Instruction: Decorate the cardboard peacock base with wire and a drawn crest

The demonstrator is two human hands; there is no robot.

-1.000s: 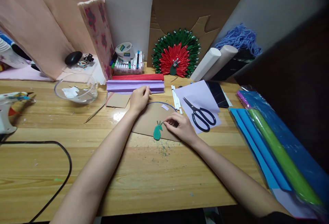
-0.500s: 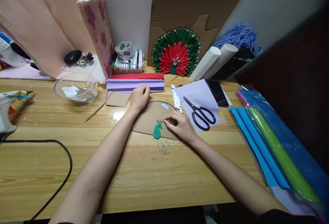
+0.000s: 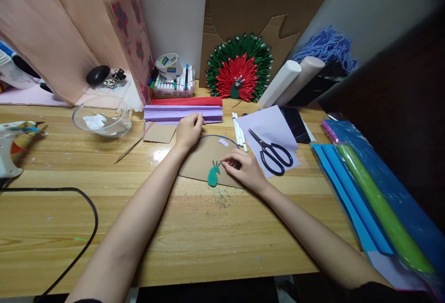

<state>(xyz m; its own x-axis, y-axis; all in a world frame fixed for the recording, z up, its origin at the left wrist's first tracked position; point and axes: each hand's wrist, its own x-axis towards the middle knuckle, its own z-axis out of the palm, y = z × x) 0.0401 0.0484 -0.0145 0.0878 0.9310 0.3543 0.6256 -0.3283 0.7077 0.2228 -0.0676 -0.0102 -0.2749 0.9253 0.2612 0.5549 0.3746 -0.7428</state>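
Observation:
A green bird-shaped cutout [image 3: 212,177], with thin dark strips [image 3: 214,164] standing up from its head, lies over the lower edge of a brown cardboard piece [image 3: 198,159] with a rounded, blue-marked top. My right hand [image 3: 241,166] rests on the cardboard just right of the bird's head. Its thumb and forefinger pinch the end of a thin dark strip touching or nearly touching the head. Curled into a loose fist, my left hand [image 3: 188,130] lies at the cardboard's upper left edge. A small pale lilac paper scrap [image 3: 223,142] sits on the cardboard between my hands.
Black-handled scissors [image 3: 273,152] lie on lilac paper [image 3: 264,119] to the right, beside white markers [image 3: 238,131]. Behind stands a red and green peacock [image 3: 239,68]. At left are a clear bowl [image 3: 104,117], a glue gun [image 3: 12,147] and a black cable [image 3: 93,219]. Wrapped rolls [image 3: 375,201] line the right.
Both hands stay in nearly the same places, the right still pinching beside the bird's head. The camera view has shifted very slightly.

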